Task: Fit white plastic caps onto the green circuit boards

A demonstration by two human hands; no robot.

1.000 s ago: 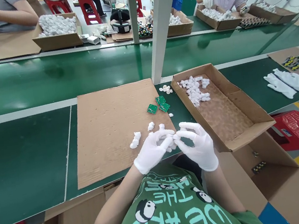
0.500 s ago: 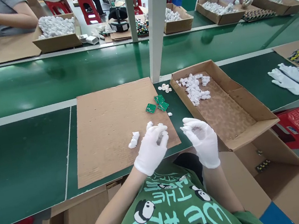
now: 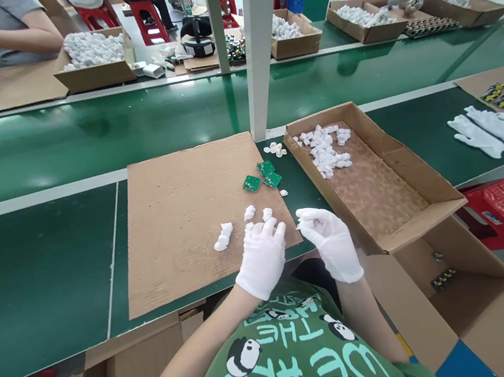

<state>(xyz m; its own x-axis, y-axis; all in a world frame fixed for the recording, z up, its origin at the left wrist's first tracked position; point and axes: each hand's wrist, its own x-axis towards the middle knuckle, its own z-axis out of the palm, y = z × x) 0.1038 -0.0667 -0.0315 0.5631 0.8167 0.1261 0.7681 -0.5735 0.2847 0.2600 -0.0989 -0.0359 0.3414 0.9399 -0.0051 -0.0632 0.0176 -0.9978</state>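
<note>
My left hand [image 3: 263, 258], in a white glove, reaches over the lower right of a cardboard sheet [image 3: 180, 219]. Its fingers are bent and apart, with the tips among small white pieces; whether they touch one is unclear. Just beyond them lie a white piece [image 3: 249, 212] and another white piece [image 3: 267, 214]. A longer white piece [image 3: 223, 237] rests to the left. My right hand [image 3: 330, 241], also gloved, hovers by the sheet's right edge with thumb and fingers pinched together. What it pinches is too small to name. Farther up the sheet sit several green circuit boards [image 3: 272, 179].
An open cardboard box [image 3: 399, 149] with white pieces [image 3: 329, 149] stands at the right. Small pale discs [image 3: 275, 149] lie beside a metal post [image 3: 254, 54]. Spare white gloves [image 3: 491, 130] are farther right. Across the green conveyor [image 3: 150, 118], co-workers sit behind boxes.
My left hand has shifted slightly and its fingers have spread, uncovering white pieces on the cardboard. My right hand has moved left and its fingertips have come closer together.
</note>
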